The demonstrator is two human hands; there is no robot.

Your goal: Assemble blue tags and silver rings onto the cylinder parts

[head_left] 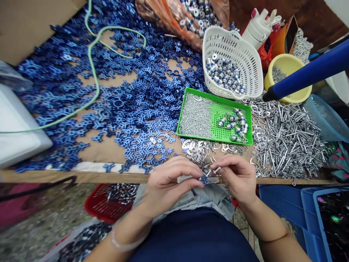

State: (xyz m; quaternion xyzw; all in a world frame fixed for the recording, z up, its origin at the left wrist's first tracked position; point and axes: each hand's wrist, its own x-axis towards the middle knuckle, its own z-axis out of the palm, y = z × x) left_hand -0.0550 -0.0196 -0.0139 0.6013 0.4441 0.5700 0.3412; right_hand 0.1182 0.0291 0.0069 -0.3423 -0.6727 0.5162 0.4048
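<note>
Near the table's front edge, my left hand (174, 180) pinches a small blue metal part (204, 179) between thumb and fingers. Close on its right, my right hand (237, 176) has its thumb and forefinger closed on a small silver pin (216, 170), which meets or lies against the blue part. Just behind the hands are loose silver clips (195, 149). Beyond them sits a green tray (215, 139) with tiny silver pieces on its left side and several blue-and-silver assemblies (230, 125) on its right.
Blue metal parts (109, 98) cover the left of the table, crossed by a green cord (94, 69). A white basket (251, 69) stands behind the tray. Silver rods (289, 142) lie right, below a blue pole (313, 74) and yellow bowl (290, 60).
</note>
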